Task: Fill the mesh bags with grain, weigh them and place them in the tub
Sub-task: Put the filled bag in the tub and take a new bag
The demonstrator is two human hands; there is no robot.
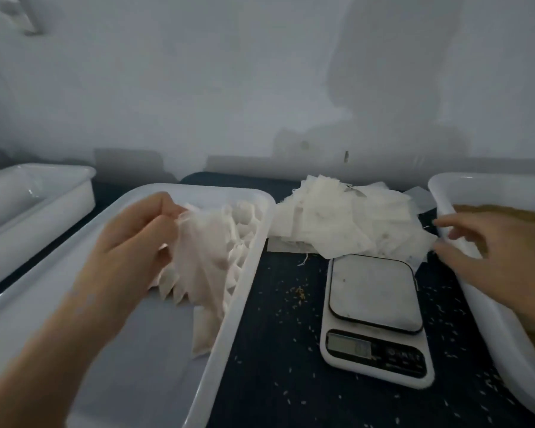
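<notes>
My left hand (133, 239) pinches the top of a white mesh bag (198, 251) and holds it over the large white tub (254, 267) at the left centre. Several filled bags (244, 223) stand in a row along the tub's right wall. My right hand (491, 254) reaches with loosely spread fingers over the rim of the white tub on the right (464, 291), where brown grain (507, 211) lies; it holds nothing. A white digital scale (372, 291) sits between the two tubs with a bare platform. A heap of empty mesh bags (346, 217) lies behind the scale.
A third white tub (34, 193) stands at the far left. Loose grains (297, 293) are scattered over the dark table top around the scale. A pale wall closes the back of the table.
</notes>
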